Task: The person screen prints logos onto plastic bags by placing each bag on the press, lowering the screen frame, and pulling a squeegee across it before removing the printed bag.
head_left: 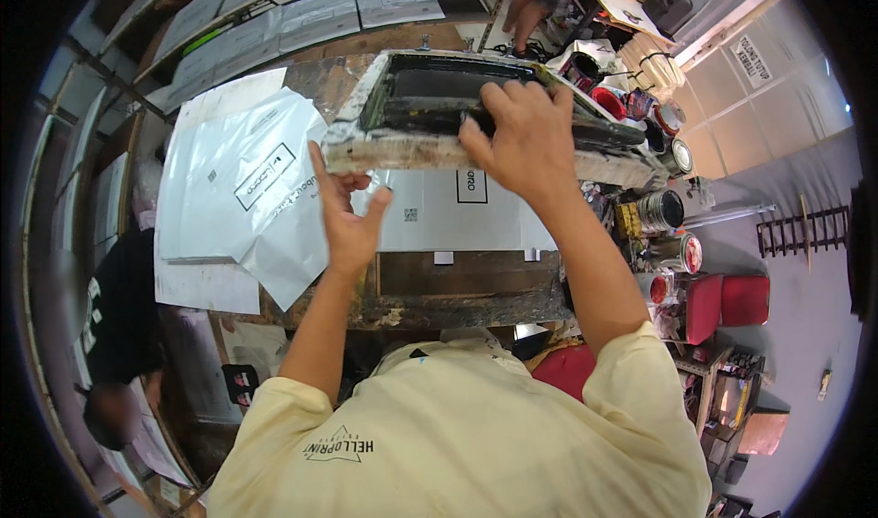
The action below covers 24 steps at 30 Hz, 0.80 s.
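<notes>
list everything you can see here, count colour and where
screen frame: one, ink-stained pale wood with a dark mesh, tilted up over the table centre
squeegee: one, black with ink, lying along the frame
white bags: a loose pile, count unclear, left of the frame
printed sheet: one, white, flat under the frame
table: one, dark stained wood, centre
ink cans: several, metal with red or black, right of the table
stools: two, red, right
another person: one, in black, far left
left hand: open, at the frame's near edge
right hand: grip closed on the squeegee
</notes>
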Each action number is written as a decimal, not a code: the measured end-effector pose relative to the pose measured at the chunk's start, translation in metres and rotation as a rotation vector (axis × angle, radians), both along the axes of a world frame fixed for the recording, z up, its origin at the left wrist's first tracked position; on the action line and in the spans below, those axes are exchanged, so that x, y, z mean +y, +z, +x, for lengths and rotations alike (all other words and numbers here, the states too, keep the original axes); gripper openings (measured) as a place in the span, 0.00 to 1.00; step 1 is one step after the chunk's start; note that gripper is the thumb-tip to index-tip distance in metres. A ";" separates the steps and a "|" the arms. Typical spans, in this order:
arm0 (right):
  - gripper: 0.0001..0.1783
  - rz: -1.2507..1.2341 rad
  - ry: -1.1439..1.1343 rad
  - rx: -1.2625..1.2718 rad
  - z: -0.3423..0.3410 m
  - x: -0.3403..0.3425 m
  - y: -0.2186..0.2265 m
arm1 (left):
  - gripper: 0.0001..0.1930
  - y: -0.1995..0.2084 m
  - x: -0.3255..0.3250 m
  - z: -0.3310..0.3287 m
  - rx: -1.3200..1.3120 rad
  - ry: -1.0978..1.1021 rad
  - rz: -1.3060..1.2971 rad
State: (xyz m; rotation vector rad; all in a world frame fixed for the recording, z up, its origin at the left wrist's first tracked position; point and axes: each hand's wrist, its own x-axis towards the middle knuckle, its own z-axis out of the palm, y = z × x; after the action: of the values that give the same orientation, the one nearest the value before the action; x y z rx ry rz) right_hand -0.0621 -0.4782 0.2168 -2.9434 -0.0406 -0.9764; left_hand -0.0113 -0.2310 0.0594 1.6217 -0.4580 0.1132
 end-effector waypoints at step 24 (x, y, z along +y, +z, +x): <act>0.21 0.041 0.052 -0.056 0.103 -0.054 0.085 | 0.13 0.002 -0.077 -0.007 0.014 0.129 0.413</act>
State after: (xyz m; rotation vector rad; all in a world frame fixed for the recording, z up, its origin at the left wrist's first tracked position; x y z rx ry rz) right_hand 0.0409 -0.5327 0.3019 -2.8627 -0.0968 -1.0393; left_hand -0.0179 -0.3076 0.0617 2.0575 -0.3813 0.1089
